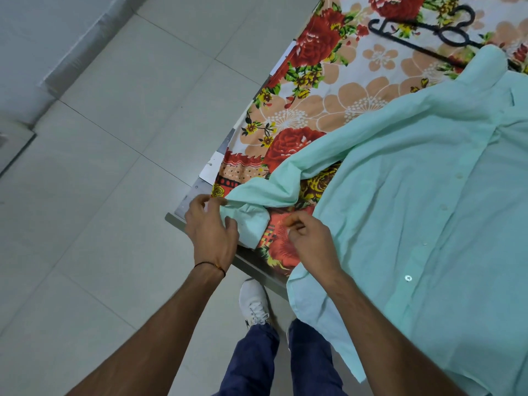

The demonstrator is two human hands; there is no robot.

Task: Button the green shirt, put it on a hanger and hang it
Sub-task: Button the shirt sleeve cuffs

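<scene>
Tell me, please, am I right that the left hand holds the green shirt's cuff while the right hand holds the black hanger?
Not quite: the right hand holds no hanger. The head view shows the black hanger lying on the flowered cloth, up beyond the collar. The left hand does hold the cuff of the green shirt.

The green shirt (414, 195) is spread on the floral-clothed counter (253, 264), with a black hanger (445, 32) laid beyond its collar. Its sleeve cuff (251, 221) is pinched by the left grip (211, 224). The right grip (308, 238) is held just beside it with fingers curled.
</scene>
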